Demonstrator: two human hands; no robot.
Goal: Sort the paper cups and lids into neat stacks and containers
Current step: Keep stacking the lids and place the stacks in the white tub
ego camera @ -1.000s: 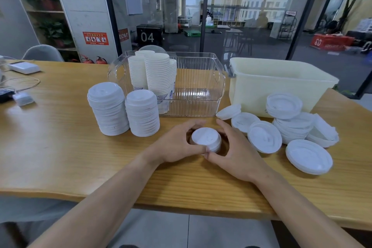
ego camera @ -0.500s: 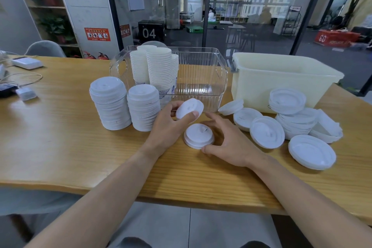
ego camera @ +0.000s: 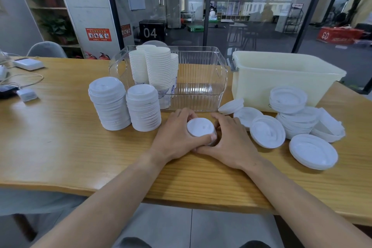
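Wood worktop (ego camera: pixel 60 147) carries everything. Cream bin (ego camera: pixel 281 80) back right; clear ribbed bin (ego camera: pixel 201 94) beside it w/ nested paper cups (ego camera: pixel 159 66) in its left end. Two neat lid stacks (ego camera: pixel 109 104) (ego camera: pixel 144 107) just in front of clear bin, left side. Loose lids (ego camera: pixel 267 132) scattered on right, in front of cream bin. Small lid stack (ego camera: pixel 200 127) at centre, on worktop: left hand (ego camera: pixel 175 139) and right hand (ego camera: pixel 231 143) both curled round it, thumbs touching at near side.
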